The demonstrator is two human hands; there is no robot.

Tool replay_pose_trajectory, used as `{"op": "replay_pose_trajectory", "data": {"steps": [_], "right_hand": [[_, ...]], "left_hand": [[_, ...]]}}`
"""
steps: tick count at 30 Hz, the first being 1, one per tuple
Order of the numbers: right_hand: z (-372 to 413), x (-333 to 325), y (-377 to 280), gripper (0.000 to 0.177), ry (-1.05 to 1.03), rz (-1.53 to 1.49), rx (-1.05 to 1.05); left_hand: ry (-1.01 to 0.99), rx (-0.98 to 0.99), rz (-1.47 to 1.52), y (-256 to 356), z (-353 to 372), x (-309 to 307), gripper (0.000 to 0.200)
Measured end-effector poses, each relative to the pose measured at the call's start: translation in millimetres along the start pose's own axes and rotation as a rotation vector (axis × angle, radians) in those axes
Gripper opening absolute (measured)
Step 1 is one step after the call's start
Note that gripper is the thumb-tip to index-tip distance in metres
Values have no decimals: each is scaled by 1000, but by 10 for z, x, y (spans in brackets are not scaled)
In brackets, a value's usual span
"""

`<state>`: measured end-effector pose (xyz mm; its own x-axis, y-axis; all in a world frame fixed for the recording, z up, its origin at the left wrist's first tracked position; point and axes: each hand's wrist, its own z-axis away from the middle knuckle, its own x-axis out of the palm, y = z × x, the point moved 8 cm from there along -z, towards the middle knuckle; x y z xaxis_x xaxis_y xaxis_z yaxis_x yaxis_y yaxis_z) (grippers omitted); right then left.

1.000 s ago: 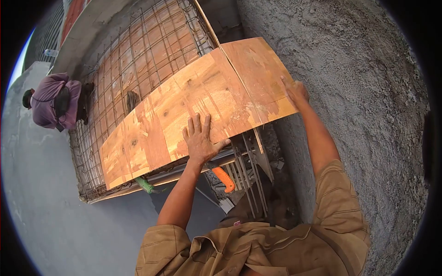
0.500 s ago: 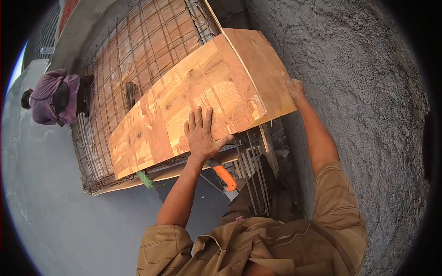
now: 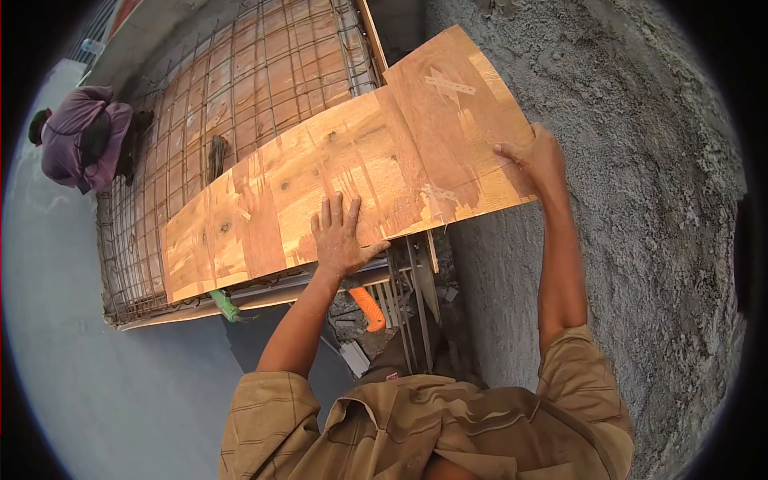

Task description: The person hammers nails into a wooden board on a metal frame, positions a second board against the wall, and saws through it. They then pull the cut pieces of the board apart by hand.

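- Plywood sheet point(image 3: 352, 184) lay across the near end of a steel mesh cage point(image 3: 240, 88). Its long side ran left to right, and its right end was close to the rough concrete wall point(image 3: 640, 160).
- Left hand point(image 3: 340, 236) rested palm down on the sheet's top face, close to the near edge. The fingers were straight and spread, the thumb pointed out along the edge, and the hand clasped nothing.
- Right hand point(image 3: 538, 156) was clamped on the sheet's right end. One digit lay on the top face, and the others curled round the edge, mostly hidden.
- Sheet surface was scuffed, with pale patches near the right end.
- Orange handle point(image 3: 368, 308) showed below the sheet's near edge, just right of the left forearm and apart from both hands.
- Green handle point(image 3: 224, 306) lay at the cage's near edge, under the sheet's left part.
- Another person in a purple top point(image 3: 80, 136) crouched at the cage's far left side, well apart from the sheet.
- Grey floor point(image 3: 80, 360) lay left of the cage.
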<state>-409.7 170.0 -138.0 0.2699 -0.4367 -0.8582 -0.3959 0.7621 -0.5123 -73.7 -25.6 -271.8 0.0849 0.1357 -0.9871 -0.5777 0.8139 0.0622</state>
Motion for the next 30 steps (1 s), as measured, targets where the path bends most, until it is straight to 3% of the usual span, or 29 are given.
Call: {"op": "replay_pose_trajectory", "data": {"steps": [2,4,6,9,11,15,17,20,22,24,26,28,30], "right_hand": [[319,-176,-420,47,118,91,-22],[743,-226,-1317,32,60,150,-283],[885,117,-1773,28,-32,219,-475],[1089,433,-2122,25,-93,281,-570],[1047,268,-1982,26,-54,257,-593],[1141,-786,-991,30,194,-70,-204],[1394,-1157,-352,29,338,-393,-124],[1955,-1425,424,27,444,-542,1],[2344,-1455,811,26,505,-586,81],[2677,-1362,1089,26,479,-625,181],[2983,-1236,1331,26,453,-613,250],[3223,-1153,1591,26,434,-547,287],[3406,-1172,1740,23,362,-529,334]], "left_hand": [[28,28,6,32,-18,-34,115],[-29,-4,21,4,117,33,118],[-8,0,26,-5,-33,-28,119],[28,3,42,-43,-12,-21,118],[33,0,83,-35,11,-65,117],[-28,-20,88,-22,32,-101,117],[-25,-26,89,-29,24,-101,117],[-52,-60,127,64,54,-102,110],[145,140,360,553,280,-442,94],[39,334,688,1333,722,-732,74],[3,523,633,2076,1262,-650,63],[-272,440,677,2459,1555,-291,50],[-418,351,855,2547,1797,-87,36]]}}
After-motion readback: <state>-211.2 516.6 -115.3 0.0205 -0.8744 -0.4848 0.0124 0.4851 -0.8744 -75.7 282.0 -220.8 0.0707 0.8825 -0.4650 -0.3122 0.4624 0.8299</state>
